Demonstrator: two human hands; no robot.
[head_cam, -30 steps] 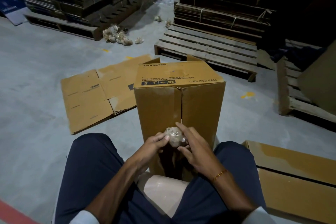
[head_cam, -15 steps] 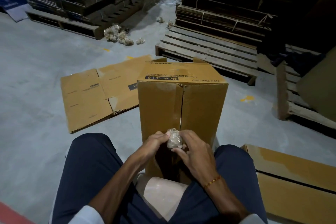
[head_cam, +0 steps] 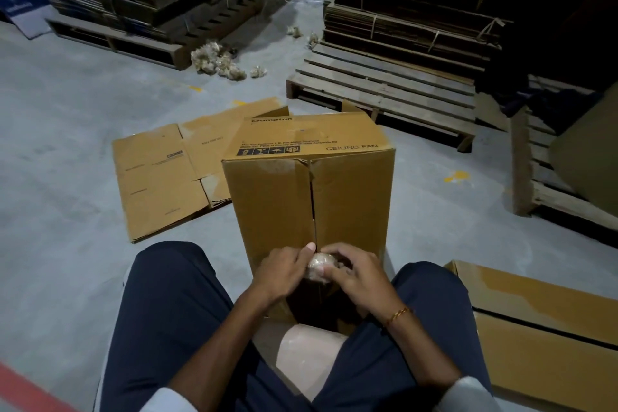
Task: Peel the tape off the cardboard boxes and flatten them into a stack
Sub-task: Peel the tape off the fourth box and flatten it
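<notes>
Both hands meet at the centre of the frame, low against the near face of the cardboard box [head_cam: 311, 197]. The left hand [head_cam: 284, 269] and the right hand [head_cam: 354, 273] each have their fingers curled round a wad of peeled tape [head_cam: 319, 266], so each grip is clamped on that ball, apparently pressing it tight so the sticky strip stays in one lump and does not cling to anything. The box stands between the person's knees, within easy reach, its printed panel facing up and its two flaps meeting at a seam that runs down the near face. That seam gapes slightly and looks bare of tape, though the light is dim and a strip could remain at the hidden lower end. I judge the box is ready to be opened and pressed flat once the wad is put aside.

A flattened box [head_cam: 174, 177] lies on the floor at left centre, just beside the standing one; this is likely the start of the stack. More flat cardboard [head_cam: 541, 321] lies at lower right. Discarded tape balls [head_cam: 224, 63] sit in a heap at upper centre, near a pallet, a probable place for this wad.

The surface is a grey concrete floor [head_cam: 67, 130] with small yellow marks. A bare wooden pallet [head_cam: 388, 90] is at upper right, with bundled cardboard stacked behind it.
</notes>
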